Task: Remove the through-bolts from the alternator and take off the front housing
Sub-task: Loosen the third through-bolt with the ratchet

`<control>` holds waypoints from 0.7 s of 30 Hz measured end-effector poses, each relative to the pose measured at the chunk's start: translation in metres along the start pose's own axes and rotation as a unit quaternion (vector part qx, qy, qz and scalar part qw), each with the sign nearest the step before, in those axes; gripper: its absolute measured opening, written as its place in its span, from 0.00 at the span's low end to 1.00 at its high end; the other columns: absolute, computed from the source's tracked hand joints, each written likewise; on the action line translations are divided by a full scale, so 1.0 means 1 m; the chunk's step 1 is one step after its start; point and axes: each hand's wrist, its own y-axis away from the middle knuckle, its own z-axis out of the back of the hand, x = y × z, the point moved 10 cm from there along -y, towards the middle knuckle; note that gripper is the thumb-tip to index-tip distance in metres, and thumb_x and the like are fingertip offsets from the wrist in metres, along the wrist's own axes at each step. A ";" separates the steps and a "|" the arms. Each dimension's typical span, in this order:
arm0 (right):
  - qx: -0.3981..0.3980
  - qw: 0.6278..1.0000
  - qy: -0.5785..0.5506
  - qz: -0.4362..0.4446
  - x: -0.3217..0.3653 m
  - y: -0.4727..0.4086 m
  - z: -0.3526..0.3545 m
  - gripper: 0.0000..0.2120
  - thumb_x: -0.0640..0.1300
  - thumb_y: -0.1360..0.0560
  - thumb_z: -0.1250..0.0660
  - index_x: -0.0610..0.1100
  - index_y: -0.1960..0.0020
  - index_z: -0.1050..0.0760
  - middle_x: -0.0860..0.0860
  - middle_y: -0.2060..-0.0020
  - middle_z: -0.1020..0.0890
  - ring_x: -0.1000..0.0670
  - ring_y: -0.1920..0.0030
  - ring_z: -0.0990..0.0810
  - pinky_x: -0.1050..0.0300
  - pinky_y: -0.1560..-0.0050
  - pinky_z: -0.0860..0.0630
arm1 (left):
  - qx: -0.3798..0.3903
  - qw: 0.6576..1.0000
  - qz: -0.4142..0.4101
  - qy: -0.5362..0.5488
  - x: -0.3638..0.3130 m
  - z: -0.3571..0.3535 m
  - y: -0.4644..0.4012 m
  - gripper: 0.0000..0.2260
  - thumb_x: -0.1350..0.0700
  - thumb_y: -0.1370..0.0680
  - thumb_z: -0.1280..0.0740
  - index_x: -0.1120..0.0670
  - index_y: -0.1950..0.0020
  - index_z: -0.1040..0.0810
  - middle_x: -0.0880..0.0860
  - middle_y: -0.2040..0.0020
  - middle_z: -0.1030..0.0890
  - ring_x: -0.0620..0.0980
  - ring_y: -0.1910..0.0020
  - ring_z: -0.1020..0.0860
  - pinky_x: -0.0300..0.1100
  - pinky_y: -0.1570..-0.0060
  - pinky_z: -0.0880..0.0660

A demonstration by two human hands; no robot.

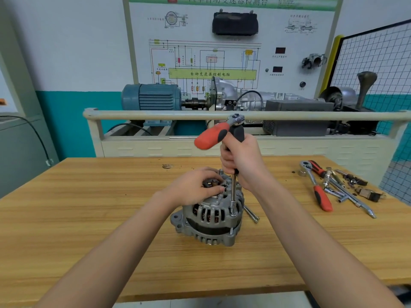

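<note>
An automotive training workshop: wooden workbench (89, 218), scattered ratchets (315, 185), wiring-diagram transmission test stand (222, 52), blue motor (151, 96).

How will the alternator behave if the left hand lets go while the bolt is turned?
The alternator looks like solid cast metal, so probably heavy. It stands on end on the smooth wooden table, so it may twist or tip without the left hand.

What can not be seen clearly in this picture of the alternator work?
- Head view: the bolt head under the socket is covered by the socket.
- The top of the alternator is hidden by the left hand.
- The black driver handle is mostly wrapped by the right hand.
- The small dark parts beside the spare ratchet are too small to name.
</note>
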 end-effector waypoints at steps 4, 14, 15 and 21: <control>-0.009 1.000 0.005 -0.001 0.000 0.000 0.002 0.20 0.44 0.21 0.36 0.47 0.69 0.38 0.56 0.80 0.39 0.55 0.81 0.43 0.65 0.79 0.44 | -0.007 1.000 0.000 0.008 -0.001 0.001 0.001 0.16 0.43 0.23 0.34 0.48 0.39 0.22 0.47 0.37 0.24 0.48 0.41 0.25 0.49 0.40 0.29; -0.115 0.993 0.029 0.020 0.001 0.007 0.016 0.19 0.48 0.23 0.32 0.48 0.68 0.37 0.57 0.81 0.38 0.55 0.80 0.42 0.63 0.79 0.43 | -0.008 0.999 0.008 0.033 0.000 0.002 0.001 0.18 0.43 0.24 0.32 0.50 0.39 0.20 0.49 0.36 0.23 0.47 0.37 0.26 0.50 0.36 0.30; -0.126 0.991 0.037 0.026 0.002 0.008 0.016 0.19 0.48 0.23 0.32 0.48 0.68 0.37 0.57 0.81 0.38 0.55 0.80 0.41 0.62 0.78 0.42 | -0.012 0.999 0.011 0.039 0.000 0.004 0.001 0.18 0.44 0.25 0.32 0.50 0.39 0.20 0.49 0.37 0.22 0.47 0.39 0.25 0.50 0.37 0.29; -0.181 0.975 0.098 0.086 0.011 0.018 0.017 0.22 0.47 0.23 0.32 0.48 0.70 0.41 0.58 0.80 0.39 0.55 0.78 0.41 0.61 0.75 0.42 | -0.073 0.996 0.053 0.011 -0.008 0.005 0.004 0.11 0.51 0.22 0.33 0.56 0.46 0.19 0.50 0.58 0.21 0.46 0.62 0.26 0.39 0.61 0.29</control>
